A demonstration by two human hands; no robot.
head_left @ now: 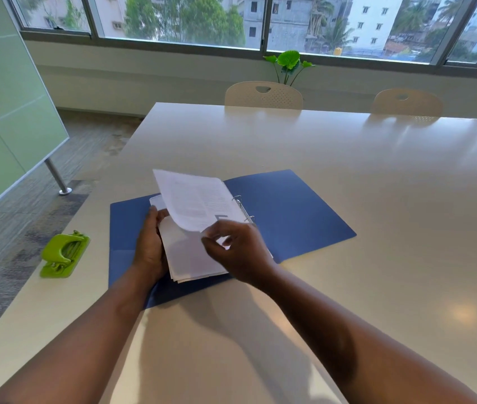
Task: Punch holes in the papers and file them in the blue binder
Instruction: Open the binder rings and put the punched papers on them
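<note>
White papers (193,258) lie stacked on the open blue binder (289,211), long axis running near to far, tilted left. The left hand (148,246) grips the stack's left edge; the right hand (237,249) fingers pinch a lifted sheet (193,199). The binder's rings (243,207) stand beyond. A green punch (63,255) sits left on the tabletop (348,170).

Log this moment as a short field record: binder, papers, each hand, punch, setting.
binder: blue binder lies open flat on the white table, metal rings at its middle
papers: stack of papers lies on the binder's left half; top sheet is lifted and curled
left hand: left hand grips the stack's left edge
right hand: right hand pinches the lifted sheet's lower edge
punch: green hole punch sits apart near the table's left edge, untouched
setting: two chairs and a plant at the window
</note>
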